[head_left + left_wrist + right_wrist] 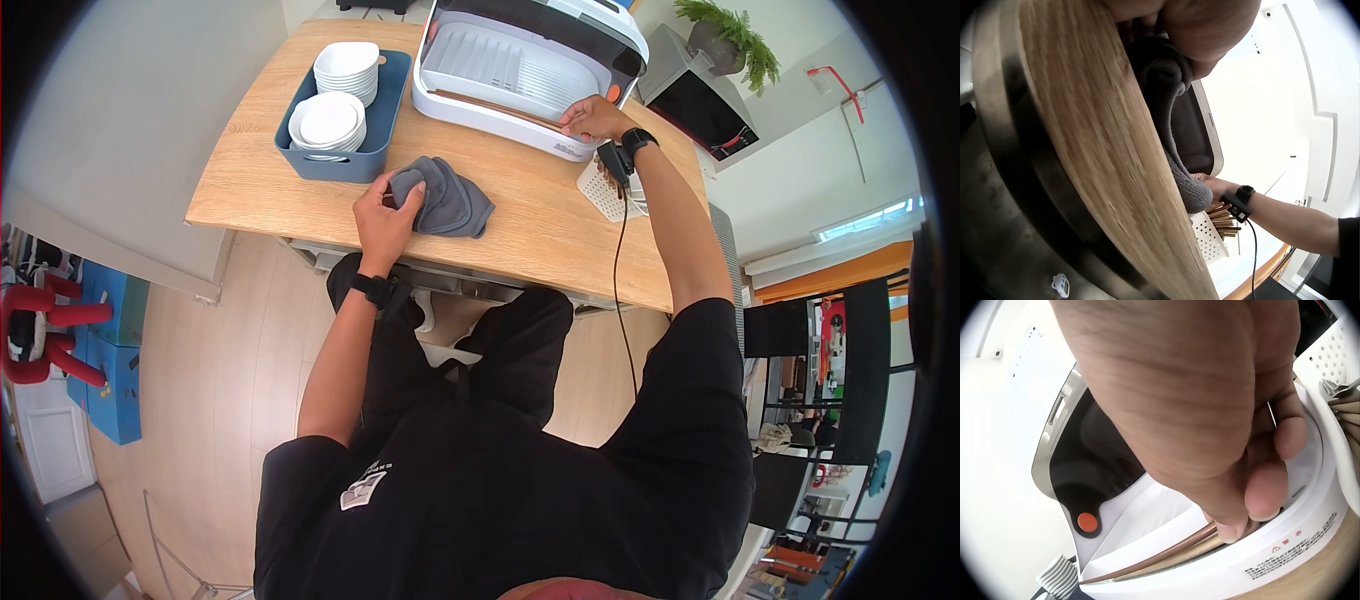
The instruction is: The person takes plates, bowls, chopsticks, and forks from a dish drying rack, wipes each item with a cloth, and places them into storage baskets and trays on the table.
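Observation:
My left hand (385,222) grips a folded grey cloth (458,205) near the table's front edge. In the left wrist view the cloth (1194,194) bulges out below the fingers. My right hand (597,120) reaches to the front rim of a white dish box (465,112) whose dark see-through lid is raised. Between thumb and fingers it pinches the near ends of brown chopsticks (1166,553), which lie along the inside of the front wall. The fingers cover those ends in the right wrist view. A ribbed white rack (475,60) fills the box.
Left of the box stands a blue bin (385,140) with stacked white bowls (347,62) and dishes (330,120). A perforated white basket (603,195) with more chopsticks (1225,225) sits at the right. A cable (620,270) hangs from the right wrist. Beyond is a microwave (700,105).

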A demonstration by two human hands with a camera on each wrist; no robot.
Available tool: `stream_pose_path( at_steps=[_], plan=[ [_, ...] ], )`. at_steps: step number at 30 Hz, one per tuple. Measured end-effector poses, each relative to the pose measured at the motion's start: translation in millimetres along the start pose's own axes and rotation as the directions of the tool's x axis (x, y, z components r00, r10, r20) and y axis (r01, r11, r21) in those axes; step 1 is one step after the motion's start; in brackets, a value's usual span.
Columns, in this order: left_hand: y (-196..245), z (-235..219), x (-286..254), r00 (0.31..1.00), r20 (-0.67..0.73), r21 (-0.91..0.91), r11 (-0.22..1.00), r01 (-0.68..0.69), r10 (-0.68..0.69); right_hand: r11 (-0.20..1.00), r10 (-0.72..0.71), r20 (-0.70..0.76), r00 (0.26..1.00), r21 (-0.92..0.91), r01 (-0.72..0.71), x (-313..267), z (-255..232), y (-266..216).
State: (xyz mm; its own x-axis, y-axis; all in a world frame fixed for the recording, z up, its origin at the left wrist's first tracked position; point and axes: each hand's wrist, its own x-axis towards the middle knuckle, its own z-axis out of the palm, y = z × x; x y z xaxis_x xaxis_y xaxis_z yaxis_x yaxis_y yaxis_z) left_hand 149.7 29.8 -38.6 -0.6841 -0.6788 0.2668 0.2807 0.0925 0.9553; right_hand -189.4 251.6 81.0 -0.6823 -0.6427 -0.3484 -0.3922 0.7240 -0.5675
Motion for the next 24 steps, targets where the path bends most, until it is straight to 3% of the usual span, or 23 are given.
stream_pose_path(
  at_steps=[2, 15, 18, 20, 24],
  plan=[
    [2.0, 0.5, -0.2, 1.000, 0.006, -0.003, 1.000, 0.005, -0.005, 0.997, 0.046, -0.004, 0.999, -0.069, -0.046, -3.3, 1.0, -4.6],
    [4.5, 0.3, -0.1, 1.000, 0.000, 0.008, 1.000, 0.008, -0.008, 0.993, 0.060, -0.080, 0.995, -0.095, -0.068, -13.2, 3.3, -9.8],
    [3.0, 0.6, 0.1, 1.000, 0.006, 0.001, 1.000, -0.003, 0.003, 0.989, 0.020, -0.096, 0.995, -0.146, -0.034, -16.4, 2.1, -13.0],
    [-0.3, -0.2, 0.8, 1.000, 0.016, -0.006, 1.000, -0.009, 0.009, 0.981, -0.091, -0.173, 0.981, -0.186, 0.058, -12.8, 0.2, -5.5],
    [0.2, -2.1, 0.7, 1.000, 0.026, -0.007, 1.000, -0.003, 0.004, 0.965, -0.207, -0.239, 0.949, -0.210, 0.158, -53.8, -14.0, -26.5]
  ],
)
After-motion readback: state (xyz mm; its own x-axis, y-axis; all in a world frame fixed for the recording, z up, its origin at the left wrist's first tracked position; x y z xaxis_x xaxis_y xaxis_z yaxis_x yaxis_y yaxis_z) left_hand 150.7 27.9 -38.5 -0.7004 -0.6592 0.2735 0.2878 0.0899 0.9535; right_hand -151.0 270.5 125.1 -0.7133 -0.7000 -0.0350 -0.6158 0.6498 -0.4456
